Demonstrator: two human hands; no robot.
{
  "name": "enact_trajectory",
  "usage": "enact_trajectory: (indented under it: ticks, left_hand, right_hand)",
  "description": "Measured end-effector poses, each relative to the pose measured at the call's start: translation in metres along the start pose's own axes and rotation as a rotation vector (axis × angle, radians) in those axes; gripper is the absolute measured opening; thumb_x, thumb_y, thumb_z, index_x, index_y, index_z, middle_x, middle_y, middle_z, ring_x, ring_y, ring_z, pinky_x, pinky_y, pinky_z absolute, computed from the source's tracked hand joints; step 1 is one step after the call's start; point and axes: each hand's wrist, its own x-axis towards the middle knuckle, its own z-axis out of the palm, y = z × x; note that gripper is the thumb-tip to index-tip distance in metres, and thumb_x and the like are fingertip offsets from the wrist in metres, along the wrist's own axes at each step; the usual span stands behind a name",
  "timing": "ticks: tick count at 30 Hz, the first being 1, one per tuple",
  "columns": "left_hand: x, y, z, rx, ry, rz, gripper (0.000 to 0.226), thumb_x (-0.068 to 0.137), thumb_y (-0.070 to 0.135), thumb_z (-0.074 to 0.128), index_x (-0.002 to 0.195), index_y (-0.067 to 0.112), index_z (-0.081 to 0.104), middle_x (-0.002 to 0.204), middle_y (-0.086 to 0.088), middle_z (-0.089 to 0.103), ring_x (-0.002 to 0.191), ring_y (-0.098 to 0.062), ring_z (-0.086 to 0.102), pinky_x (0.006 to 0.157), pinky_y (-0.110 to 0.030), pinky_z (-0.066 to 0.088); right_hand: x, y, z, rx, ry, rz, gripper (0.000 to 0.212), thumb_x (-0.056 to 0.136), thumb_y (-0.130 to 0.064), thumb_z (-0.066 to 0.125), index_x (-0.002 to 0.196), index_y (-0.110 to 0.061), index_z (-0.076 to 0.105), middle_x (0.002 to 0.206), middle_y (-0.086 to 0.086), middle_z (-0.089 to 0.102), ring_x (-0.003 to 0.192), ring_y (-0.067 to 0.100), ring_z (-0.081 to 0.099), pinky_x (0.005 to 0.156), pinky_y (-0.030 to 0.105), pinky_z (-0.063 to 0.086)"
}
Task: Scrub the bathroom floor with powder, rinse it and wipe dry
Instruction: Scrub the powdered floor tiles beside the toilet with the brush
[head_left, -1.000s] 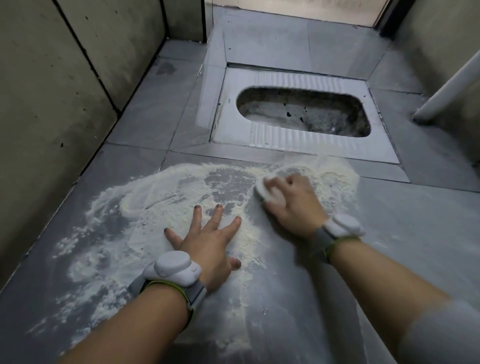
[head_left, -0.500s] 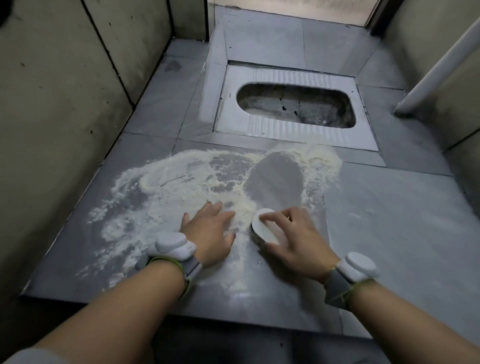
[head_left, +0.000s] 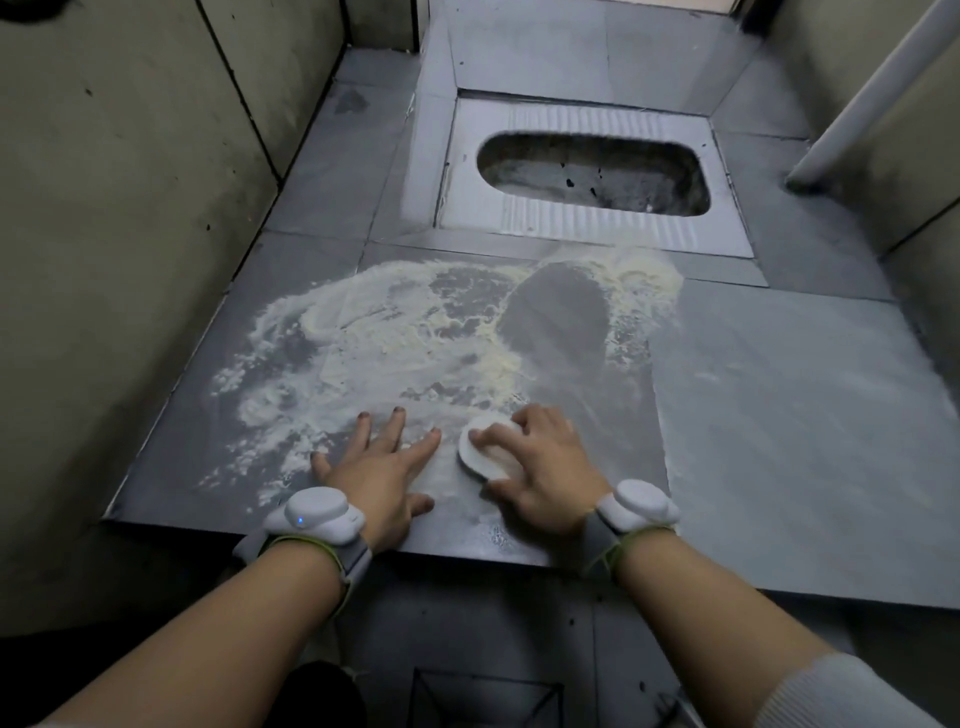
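Observation:
Pale yellowish powder (head_left: 363, 343) is spread over the grey tiled floor (head_left: 779, 395) of a raised step. A dark oval streak (head_left: 556, 317) runs through the powder where it has been rubbed away. My right hand (head_left: 540, 473) grips a small white scrub pad (head_left: 480, 449) and presses it on the floor near the step's front edge. My left hand (head_left: 374, 467) lies flat on the floor with fingers spread, just left of the pad. Both wrists carry white bands.
A squat toilet pan (head_left: 592, 171) is set in the floor beyond the powder. Tiled walls close in on the left (head_left: 130, 208) and right. A white pipe (head_left: 872, 98) slants down at the right. The step's front edge (head_left: 311, 535) drops to a lower floor with a drain grate (head_left: 483, 701).
My right hand has dragged the pad back toward me from the far edge of the powder, leaving a cleared streak. My left hand slid back with it, staying flat.

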Motion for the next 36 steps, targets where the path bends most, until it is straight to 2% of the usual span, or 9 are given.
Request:
enact_trajectory:
  ticks: [5,10,12,18,20,24,30,33,36]
  left_hand:
    - [0.0,0.001,-0.004,0.019,-0.018,-0.008,0.072,0.092,0.05,0.053,0.144,0.056,0.004,0.159,0.012,-0.015,0.147,-0.027,-0.015,0.106,-0.071,0.013]
    - [0.002,0.002,-0.002,0.04,0.0,-0.002,0.073,0.091,0.049,0.054,0.144,0.055,0.004,0.16,0.01,-0.014,0.147,-0.028,-0.014,0.105,-0.071,0.015]
    - [0.001,0.003,-0.002,0.038,-0.002,-0.004,0.073,0.091,0.049,0.054,0.144,0.055,0.004,0.16,0.011,-0.014,0.146,-0.028,-0.014,0.105,-0.071,0.015]
    - [0.001,0.002,-0.002,0.043,0.015,-0.003,0.073,0.091,0.048,0.054,0.144,0.054,0.004,0.16,0.01,-0.013,0.147,-0.028,-0.014,0.105,-0.071,0.016]
    - [0.001,0.003,-0.002,0.038,0.011,-0.003,0.073,0.091,0.048,0.055,0.144,0.054,0.005,0.16,0.01,-0.014,0.147,-0.028,-0.014,0.105,-0.071,0.016]
    - [0.001,0.002,0.0,0.04,0.021,0.002,0.073,0.091,0.049,0.054,0.144,0.054,0.004,0.16,0.01,-0.013,0.147,-0.028,-0.014,0.105,-0.071,0.015]
    - [0.0,0.001,-0.001,0.051,0.024,0.005,0.072,0.092,0.048,0.053,0.145,0.053,0.003,0.16,0.01,-0.014,0.146,-0.028,-0.015,0.105,-0.071,0.015]
    - [0.002,0.0,0.0,0.048,0.023,0.013,0.073,0.091,0.05,0.054,0.144,0.054,0.004,0.16,0.01,-0.013,0.147,-0.028,-0.014,0.105,-0.071,0.015]
    - [0.003,0.0,-0.006,0.04,0.001,0.016,0.072,0.089,0.051,0.055,0.144,0.053,0.009,0.16,0.009,-0.009,0.147,-0.03,-0.009,0.107,-0.067,0.019]
  right_hand:
    - [0.027,-0.008,0.001,-0.004,0.158,0.244,0.048,0.081,-0.047,0.062,0.126,-0.039,0.048,0.116,0.007,0.041,0.112,0.03,0.037,0.098,0.041,0.034]
    - [-0.017,-0.001,0.0,0.048,-0.039,-0.203,0.048,0.085,-0.052,0.055,0.13,-0.037,0.049,0.118,0.007,0.044,0.108,0.026,0.042,0.095,0.038,0.038]
    - [-0.009,0.017,-0.006,0.009,-0.056,-0.214,0.048,0.084,-0.054,0.055,0.129,-0.036,0.052,0.12,0.009,0.046,0.109,0.028,0.043,0.096,0.038,0.038]
    - [0.044,0.008,-0.004,0.002,0.242,0.426,0.041,0.085,-0.046,0.059,0.124,-0.037,0.05,0.114,0.01,0.043,0.11,0.032,0.04,0.097,0.043,0.037]
    - [0.027,-0.013,0.009,0.036,0.278,0.176,0.04,0.084,-0.044,0.058,0.122,-0.033,0.052,0.11,0.01,0.045,0.103,0.032,0.043,0.092,0.043,0.042]
    - [0.002,0.009,0.006,0.002,0.064,-0.201,0.047,0.084,-0.049,0.057,0.127,-0.031,0.056,0.112,0.012,0.05,0.1,0.028,0.047,0.087,0.037,0.041]
    - [0.064,0.025,-0.012,-0.081,0.277,0.435,0.04,0.087,-0.045,0.058,0.125,-0.034,0.053,0.118,0.015,0.046,0.111,0.035,0.04,0.097,0.041,0.035]
    - [0.043,-0.002,0.003,-0.009,0.276,0.095,0.042,0.086,-0.047,0.056,0.125,-0.031,0.054,0.113,0.013,0.048,0.104,0.032,0.044,0.092,0.042,0.041]
    - [0.02,0.017,-0.002,-0.019,0.05,-0.18,0.048,0.084,-0.053,0.054,0.127,-0.033,0.055,0.116,0.009,0.048,0.104,0.026,0.044,0.091,0.037,0.038]
